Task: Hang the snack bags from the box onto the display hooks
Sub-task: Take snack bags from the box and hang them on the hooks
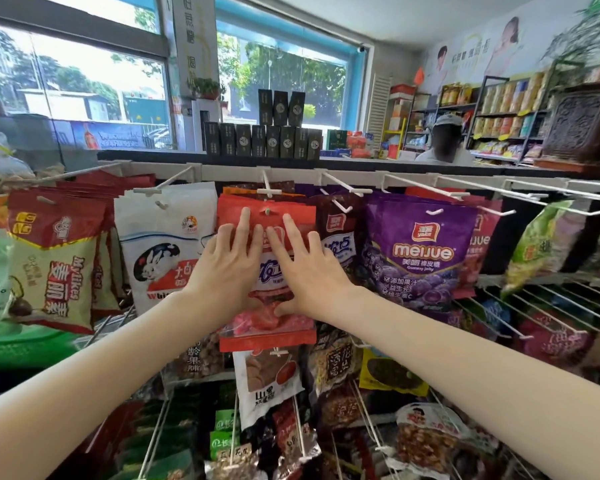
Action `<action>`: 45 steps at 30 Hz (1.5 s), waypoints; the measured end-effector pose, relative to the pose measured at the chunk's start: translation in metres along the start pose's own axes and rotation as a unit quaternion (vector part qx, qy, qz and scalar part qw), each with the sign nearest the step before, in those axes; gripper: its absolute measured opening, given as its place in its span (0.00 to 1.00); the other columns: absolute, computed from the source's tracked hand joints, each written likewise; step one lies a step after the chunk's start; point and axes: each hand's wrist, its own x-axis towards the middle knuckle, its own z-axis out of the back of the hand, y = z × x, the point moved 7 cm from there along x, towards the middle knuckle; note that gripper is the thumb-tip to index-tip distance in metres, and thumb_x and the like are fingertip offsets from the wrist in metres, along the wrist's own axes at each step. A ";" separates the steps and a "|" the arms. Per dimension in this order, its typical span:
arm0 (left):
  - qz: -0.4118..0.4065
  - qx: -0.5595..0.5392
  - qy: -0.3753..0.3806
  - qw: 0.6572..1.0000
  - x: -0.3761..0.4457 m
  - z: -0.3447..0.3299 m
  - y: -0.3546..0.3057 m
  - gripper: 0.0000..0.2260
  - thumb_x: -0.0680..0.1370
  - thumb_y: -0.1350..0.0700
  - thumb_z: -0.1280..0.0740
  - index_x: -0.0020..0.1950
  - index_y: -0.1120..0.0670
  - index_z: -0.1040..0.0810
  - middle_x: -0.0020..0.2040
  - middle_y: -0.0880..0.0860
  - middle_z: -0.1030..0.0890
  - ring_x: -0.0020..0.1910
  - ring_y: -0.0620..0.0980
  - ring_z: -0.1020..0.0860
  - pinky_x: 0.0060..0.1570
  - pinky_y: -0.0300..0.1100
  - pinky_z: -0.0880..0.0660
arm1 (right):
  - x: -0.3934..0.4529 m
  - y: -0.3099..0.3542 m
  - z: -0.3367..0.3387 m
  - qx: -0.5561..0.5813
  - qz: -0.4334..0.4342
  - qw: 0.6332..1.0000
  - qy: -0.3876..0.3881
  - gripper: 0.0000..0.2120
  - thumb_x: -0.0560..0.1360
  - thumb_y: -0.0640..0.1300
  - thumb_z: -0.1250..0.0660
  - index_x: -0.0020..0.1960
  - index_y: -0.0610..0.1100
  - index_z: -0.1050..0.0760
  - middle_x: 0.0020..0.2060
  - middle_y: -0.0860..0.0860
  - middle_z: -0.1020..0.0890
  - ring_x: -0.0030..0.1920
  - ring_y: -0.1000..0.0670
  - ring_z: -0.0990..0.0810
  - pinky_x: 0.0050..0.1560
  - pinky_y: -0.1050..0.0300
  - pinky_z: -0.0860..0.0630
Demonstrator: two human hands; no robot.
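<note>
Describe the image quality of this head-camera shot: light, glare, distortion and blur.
Head view: bright daylight through the windows, which look washed out; wide-angle lens bends the shelf rail and stretches the forearms at the edges; left hand and right hand on the red bag are sharp; bags at the far right and bottom are smeared; glare sheens the purple bag.

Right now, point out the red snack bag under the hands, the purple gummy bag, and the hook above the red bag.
red snack bag [298, 211]: head view, bare top right corner.
purple gummy bag [423, 252]: head view, printed front.
hook [266, 183]: head view, white wire arm.
</note>
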 end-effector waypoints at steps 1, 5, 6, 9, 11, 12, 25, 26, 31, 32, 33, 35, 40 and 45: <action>0.005 -0.002 -0.024 1.000 -0.004 0.004 -0.004 0.53 0.64 0.37 0.28 0.74 0.66 0.49 0.74 0.69 0.50 0.68 0.65 0.38 0.66 0.54 0.35 | -0.004 -0.001 -0.001 0.007 0.005 1.000 -0.004 0.55 0.69 0.59 0.30 0.76 0.43 0.67 0.75 0.41 0.64 0.73 0.35 0.49 0.69 0.41 0.38; -0.049 0.006 -0.101 0.994 -0.012 0.013 -0.039 0.37 0.55 0.50 0.22 0.58 0.67 0.23 0.63 0.64 0.25 0.56 0.63 0.23 0.52 0.54 0.24 | -0.025 -0.011 -0.013 0.026 0.035 0.999 -0.008 0.46 0.74 0.52 0.33 0.77 0.42 0.62 0.76 0.42 0.60 0.72 0.36 0.44 0.67 0.43 0.35; -0.071 0.017 -0.116 0.991 -0.013 0.015 -0.051 0.31 0.59 0.52 0.26 0.58 0.66 0.22 0.63 0.63 0.24 0.57 0.62 0.23 0.53 0.53 0.25 | -0.031 -0.015 -0.017 0.034 0.040 0.999 -0.006 0.43 0.75 0.50 0.34 0.77 0.41 0.60 0.76 0.42 0.59 0.70 0.37 0.42 0.65 0.44 0.32; -0.110 0.018 -0.148 0.983 -0.015 0.017 -0.087 0.24 0.68 0.54 0.46 0.55 0.64 0.21 0.62 0.62 0.24 0.59 0.61 0.28 0.57 0.52 0.36 | -0.057 -0.035 -0.033 0.046 0.048 0.998 0.011 0.37 0.75 0.46 0.37 0.76 0.39 0.54 0.76 0.41 0.56 0.68 0.38 0.38 0.60 0.45 0.28; -0.130 0.010 -0.138 0.982 -0.017 0.012 -0.116 0.23 0.69 0.55 0.50 0.52 0.62 0.21 0.62 0.62 0.24 0.58 0.61 0.27 0.56 0.52 0.34 | -0.081 -0.053 -0.047 0.047 0.056 0.997 0.032 0.33 0.76 0.45 0.38 0.75 0.39 0.48 0.76 0.41 0.55 0.68 0.38 0.38 0.61 0.46 0.29; -0.142 0.003 -0.132 0.981 -0.017 0.008 -0.133 0.23 0.69 0.54 0.50 0.51 0.61 0.21 0.62 0.61 0.24 0.58 0.61 0.25 0.56 0.52 0.30 | -0.096 -0.062 -0.055 0.049 0.065 0.996 0.043 0.31 0.76 0.44 0.38 0.74 0.39 0.47 0.75 0.41 0.54 0.68 0.38 0.38 0.62 0.45 0.30; -0.273 -0.097 0.226 0.930 -0.120 -0.176 -0.465 0.24 0.75 0.54 0.37 0.71 0.57 0.36 0.73 0.62 0.40 0.67 0.59 0.32 0.67 0.51 0.38 | -0.396 -0.195 -0.390 0.148 -0.033 0.878 0.454 0.20 0.79 0.39 0.43 0.71 0.40 0.40 0.69 0.40 0.40 0.64 0.38 0.35 0.51 0.50 0.31; -0.279 -0.095 0.266 0.918 -0.137 -0.203 -0.483 0.23 0.78 0.54 0.41 0.72 0.56 0.40 0.75 0.60 0.44 0.69 0.59 0.36 0.68 0.50 0.42 | -0.420 -0.191 -0.421 0.158 -0.046 0.864 0.475 0.19 0.79 0.39 0.43 0.69 0.40 0.38 0.68 0.40 0.38 0.65 0.38 0.35 0.55 0.48 0.30; -0.274 -0.098 0.404 0.867 -0.219 -0.351 -0.561 0.23 0.79 0.53 0.43 0.73 0.53 0.42 0.75 0.56 0.45 0.69 0.57 0.36 0.68 0.49 0.42 | -0.522 -0.141 -0.576 0.236 -0.101 0.793 0.553 0.19 0.76 0.35 0.41 0.66 0.37 0.32 0.64 0.39 0.28 0.64 0.39 0.28 0.61 0.50 0.28; -0.275 -0.093 0.425 0.858 -0.234 -0.382 -0.577 0.22 0.79 0.53 0.43 0.73 0.53 0.41 0.75 0.55 0.45 0.69 0.56 0.36 0.67 0.49 0.41 | -0.539 -0.129 -0.608 0.251 -0.121 0.781 0.559 0.18 0.76 0.35 0.42 0.66 0.37 0.31 0.64 0.40 0.28 0.64 0.40 0.27 0.60 0.51 0.28; -0.274 -0.090 0.442 0.849 -0.248 -0.412 -0.592 0.22 0.79 0.53 0.43 0.73 0.53 0.40 0.75 0.55 0.44 0.68 0.56 0.35 0.66 0.49 0.39 | -0.553 -0.116 -0.641 0.261 -0.137 0.773 0.562 0.18 0.76 0.35 0.42 0.66 0.37 0.32 0.65 0.41 0.28 0.64 0.41 0.27 0.60 0.51 0.28; -0.267 -0.101 0.474 0.833 -0.272 -0.463 -0.622 0.21 0.79 0.54 0.43 0.72 0.54 0.38 0.75 0.54 0.45 0.67 0.56 0.35 0.64 0.49 0.37 | -0.579 -0.088 -0.702 0.275 -0.165 0.751 0.576 0.19 0.77 0.36 0.42 0.67 0.37 0.32 0.67 0.42 0.31 0.62 0.40 0.26 0.59 0.50 0.26; -0.237 -0.178 0.531 0.794 -0.316 -0.559 -0.682 0.21 0.79 0.56 0.41 0.72 0.58 0.38 0.74 0.54 0.45 0.66 0.57 0.35 0.65 0.50 0.34 | -0.604 -0.036 -0.812 0.337 -0.205 0.701 0.595 0.23 0.79 0.37 0.43 0.73 0.41 0.39 0.72 0.40 0.41 0.53 0.44 0.21 0.42 0.55 0.24; -0.211 -0.216 0.551 0.778 -0.344 -0.636 -0.712 0.21 0.78 0.57 0.41 0.72 0.58 0.37 0.74 0.54 0.46 0.68 0.59 0.35 0.65 0.52 0.33 | -0.602 -0.011 -0.909 0.426 -0.326 0.645 0.544 0.22 0.78 0.38 0.43 0.72 0.43 0.35 0.70 0.39 0.33 0.53 0.42 0.20 0.47 0.53 0.22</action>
